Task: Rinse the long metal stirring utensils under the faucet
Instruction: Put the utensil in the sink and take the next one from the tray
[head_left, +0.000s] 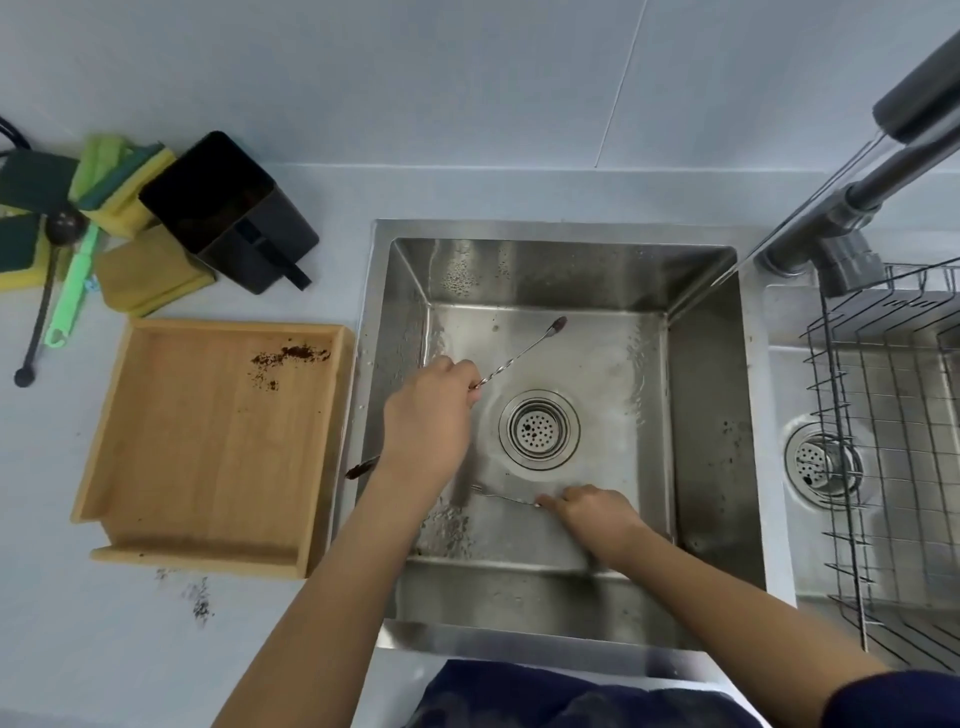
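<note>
My left hand (428, 415) grips a long twisted metal stirring spoon (524, 351) over the steel sink (701, 395); its dirty bowl end points to the far right. A dark tip (362, 469) sticks out behind my left wrist, over the sink's left rim. Low in the basin, my right hand (592, 512) pinches a second thin metal stirrer (501, 496) that lies on the sink floor with its forked end to the left. The faucet (852, 197) reaches in from the upper right. Water sheets across the basin floor around the drain strainer (539, 428).
A wooden tray (208, 441) with coffee grounds sits left of the sink. Behind it stand a black container (228, 213), sponges and cloths (124, 182) and a green brush (72, 291). A wire dish rack (893, 441) fills the second basin on the right.
</note>
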